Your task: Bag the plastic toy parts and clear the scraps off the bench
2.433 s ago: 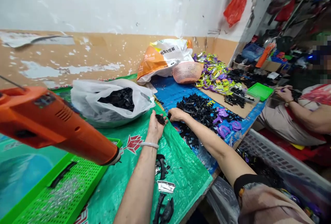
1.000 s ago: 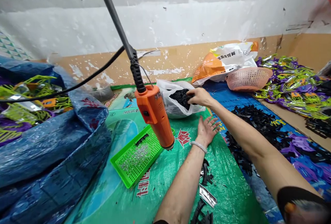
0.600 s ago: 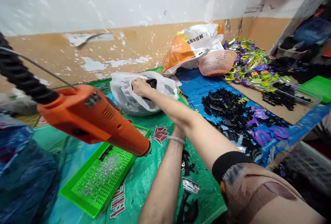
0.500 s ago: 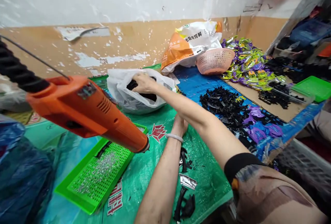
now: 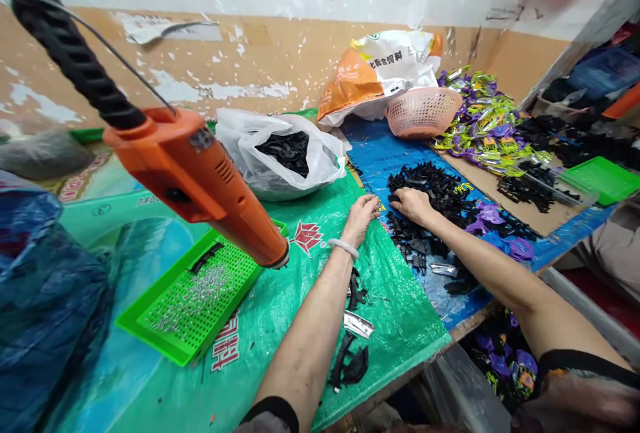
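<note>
My left hand (image 5: 361, 221), with a pale bangle on the wrist, hovers low over the green sheet (image 5: 310, 286). Its fingers curl together, and whatever may be in them is hidden. At the left edge of a heap of black plastic parts (image 5: 430, 183), my right hand (image 5: 414, 208) has its fingers closed on a black plastic part. Below my left wrist lie a silver piece (image 5: 359, 325) and more black parts (image 5: 350, 361). An orange electric screwdriver (image 5: 200, 183) hangs at the left, above a green basket (image 5: 150, 333) of small metal screws (image 5: 193, 300).
A white plastic bag (image 5: 240, 146) of black parts stands behind my left hand. Farther right are a pink basket (image 5: 423, 113), a printed sack (image 5: 375, 73), purple parts (image 5: 517, 248) and a heap of yellow-green and purple pieces (image 5: 483, 126). Another person's knee (image 5: 617, 246) shows at the right edge.
My right hand has left the white bag and moved right and down to the black heap. The left hand, earlier partly behind the right arm, now shows fully.
</note>
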`<state>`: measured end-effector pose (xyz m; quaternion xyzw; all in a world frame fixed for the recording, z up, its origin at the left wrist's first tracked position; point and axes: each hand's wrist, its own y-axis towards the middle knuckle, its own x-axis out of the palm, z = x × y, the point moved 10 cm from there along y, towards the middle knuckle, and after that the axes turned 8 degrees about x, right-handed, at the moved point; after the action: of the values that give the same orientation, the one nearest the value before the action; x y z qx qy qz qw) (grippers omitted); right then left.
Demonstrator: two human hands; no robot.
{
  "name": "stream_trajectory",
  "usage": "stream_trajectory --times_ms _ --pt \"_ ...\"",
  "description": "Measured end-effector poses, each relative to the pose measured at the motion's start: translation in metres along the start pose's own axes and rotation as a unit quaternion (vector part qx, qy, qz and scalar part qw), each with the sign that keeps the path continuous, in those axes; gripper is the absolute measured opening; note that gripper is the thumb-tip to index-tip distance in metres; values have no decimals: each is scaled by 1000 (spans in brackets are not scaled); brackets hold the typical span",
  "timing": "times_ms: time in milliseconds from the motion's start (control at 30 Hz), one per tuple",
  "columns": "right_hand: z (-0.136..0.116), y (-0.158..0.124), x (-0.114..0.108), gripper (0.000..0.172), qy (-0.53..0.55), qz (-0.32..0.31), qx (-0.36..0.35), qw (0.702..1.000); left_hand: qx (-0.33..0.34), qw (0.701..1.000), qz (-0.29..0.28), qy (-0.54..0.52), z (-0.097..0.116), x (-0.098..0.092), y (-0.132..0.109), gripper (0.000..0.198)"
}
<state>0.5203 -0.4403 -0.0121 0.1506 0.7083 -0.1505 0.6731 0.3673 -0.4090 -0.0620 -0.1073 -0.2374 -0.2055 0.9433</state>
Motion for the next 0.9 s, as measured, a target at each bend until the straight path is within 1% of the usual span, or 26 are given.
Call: stream_trajectory --times_ms 33,67,100,133,167,200,233,267,300,333,367,400,467,500,533,567,600,667,700,733,800,900 --pt "0 1 3 32 18 4 -1 1000 1 1000 -3 -1 0 0 0 15" --pt "0 3 3 31 58 7 -2 998 1 1000 -4 -3 0 0 0 15" --pt "3 7 0 31 123 8 1 992 2 1000 -5 -7 0 -1 1 16" --pt "10 11 -5 33 208 10 10 978 2 1000 -5 -10 -1 -1 2 16" --pt "20 15 -12 37 306 14 25 951 2 1000 -5 -11 -1 -2 2 16" --pt "32 18 -19 41 407 21 42 912 2 1000 -4 -11 -2 -3 3 15" --pt "45 20 -26 44 496 28 59 866 2 1000 -3 -10 -2 -3 4 15" --pt "57 22 -31 47 564 31 74 822 2 1000 -3 -8 -3 -4 4 14" --pt "66 23 -35 50 610 30 84 787 1 1000 -2 -8 -3 -4 5 14" --pt "72 25 -38 53 636 25 89 766 1 1000 -2 -10 -3 -4 5 14" --pt "76 26 -40 56 647 17 94 756 3 1000 -2 -12 -3 -4 5 14" --pt "77 29 -39 57 648 9 101 755 5 1000 -1 -13 -3 -4 5 13" --pt "77 36 -34 51 630 -4 122 767 10 1000 1 -7 -1 -4 4 11" --pt "75 41 -30 46 609 -8 135 781 11 1000 2 0 0 -4 3 9" --pt "73 46 -27 42 577 -9 147 803 10 1000 2 7 0 -4 3 8" --pt "70 52 -25 39 531 -5 153 833 8 1000 0 13 1 -3 2 7" --pt "66 58 -27 35 470 5 152 869 7 1000 -1 15 1 -3 2 7" --pt "55 71 -36 29 319 38 131 938 5 1000 -3 10 1 -3 1 9" --pt "48 76 -41 28 242 54 117 962 4 1000 -4 6 1 -3 1 10" --pt "40 81 -44 27 174 63 105 977 4 1000 -5 3 1 -3 2 11" --pt "25 91 -45 26 80 58 91 991 3 1000 -4 3 0 -4 2 12" --pt "1 103 -36 30 16 33 78 996 3 1000 -2 10 -1 -4 3 12"
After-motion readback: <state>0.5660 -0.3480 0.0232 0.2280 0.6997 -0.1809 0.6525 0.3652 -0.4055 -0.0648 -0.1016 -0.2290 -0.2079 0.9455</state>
